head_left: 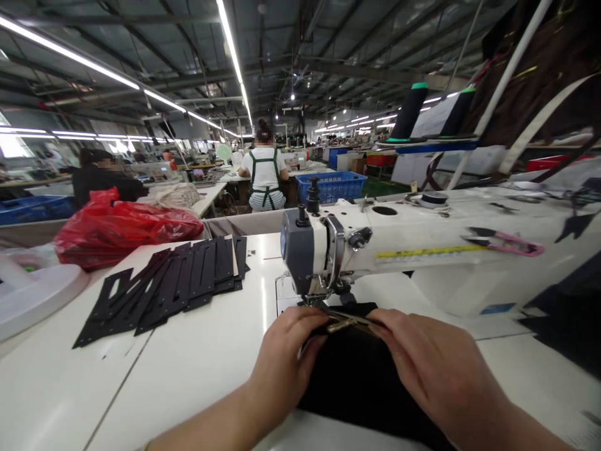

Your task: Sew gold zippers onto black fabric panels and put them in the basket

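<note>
A piece of black fabric (357, 382) lies in front of the sewing machine (305, 250), its far edge close to the presser foot. My left hand (293, 351) pinches the left end of that edge between thumb and fingers. On the other side my right hand (427, 357) grips the right end, fingers pressed together. Between the hands runs a zipper (345, 324) with a brass-coloured metal part, partly covered by my fingers. Whether the needle is in the fabric cannot be made out.
Black cut panels (173, 285) with slots lie fanned out on the white table (197, 388). Behind them is a red plastic bag (126, 222). Pink-handled snips (509, 241) rest on the machine arm. Thread cones (409, 114) stand at right. A person (266, 172) sits ahead near a blue basket (335, 186).
</note>
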`<state>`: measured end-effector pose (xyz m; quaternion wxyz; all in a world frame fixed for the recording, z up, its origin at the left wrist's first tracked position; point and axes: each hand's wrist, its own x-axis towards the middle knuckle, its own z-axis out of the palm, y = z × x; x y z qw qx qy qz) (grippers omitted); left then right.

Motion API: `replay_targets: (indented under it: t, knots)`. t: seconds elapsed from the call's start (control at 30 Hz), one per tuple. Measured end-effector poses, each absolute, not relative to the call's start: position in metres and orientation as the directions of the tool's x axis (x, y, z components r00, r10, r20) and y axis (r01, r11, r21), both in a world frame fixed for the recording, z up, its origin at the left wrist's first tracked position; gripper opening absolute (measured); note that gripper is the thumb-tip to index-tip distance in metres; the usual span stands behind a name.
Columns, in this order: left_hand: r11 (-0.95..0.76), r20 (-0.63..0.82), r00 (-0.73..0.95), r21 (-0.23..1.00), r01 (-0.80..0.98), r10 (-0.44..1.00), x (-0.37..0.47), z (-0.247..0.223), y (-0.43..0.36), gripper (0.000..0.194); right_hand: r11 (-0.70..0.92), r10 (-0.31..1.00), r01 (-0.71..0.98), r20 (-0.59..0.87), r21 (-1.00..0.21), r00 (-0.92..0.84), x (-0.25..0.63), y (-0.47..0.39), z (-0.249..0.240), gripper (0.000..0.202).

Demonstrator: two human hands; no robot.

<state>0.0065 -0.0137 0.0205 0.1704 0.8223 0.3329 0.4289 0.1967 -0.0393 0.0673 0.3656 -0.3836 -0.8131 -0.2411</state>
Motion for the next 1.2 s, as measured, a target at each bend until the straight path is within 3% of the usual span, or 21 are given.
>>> replay_targets:
  t: [0.13,0.33,0.5,0.67,0.77,1.0,1.2]
  knots:
    - [-0.790,0.628,0.482,0.446,0.420,0.611,0.007,0.018,0.003,0.017,0.569,0.453,0.819,0.803,0.076,-0.389,0.199,-0.041,0.061,0.020]
    - [-0.760,0.625,0.442,0.453,0.467,0.644,0.014,0.018,0.009,0.014,0.502,0.650,0.846,0.724,-0.183,-0.229,0.203,-0.040,0.059,0.027]
    - [-0.751,0.608,0.448,0.463,0.470,0.655,0.013,0.022,0.004,0.010,0.453,0.598,0.886,0.771,-0.098,-0.220,0.208,-0.038,0.054,0.029]
    - [-0.816,0.715,0.406,0.427,0.391,0.569,0.014,0.031,-0.020,0.005,0.477,0.563,0.877,0.785,-0.052,-0.259,0.208,-0.041,0.052,0.026]
    - [-0.840,0.713,0.455,0.385,0.381,0.533,0.017,0.036,-0.026,0.012,0.514,0.548,0.855,0.793,-0.068,-0.266,0.204,-0.043,0.054,0.022]
    - [-0.779,0.680,0.416,0.393,0.489,0.604,0.013,0.032,-0.010,0.022,0.563,0.506,0.826,0.802,-0.028,-0.317,0.203,-0.047,0.054,0.018]
    - [-0.663,0.570,0.341,0.663,0.346,0.748,0.020,0.033,-0.020,0.017,0.574,0.530,0.818,0.778,-0.037,-0.337,0.201,-0.050,0.049,0.018]
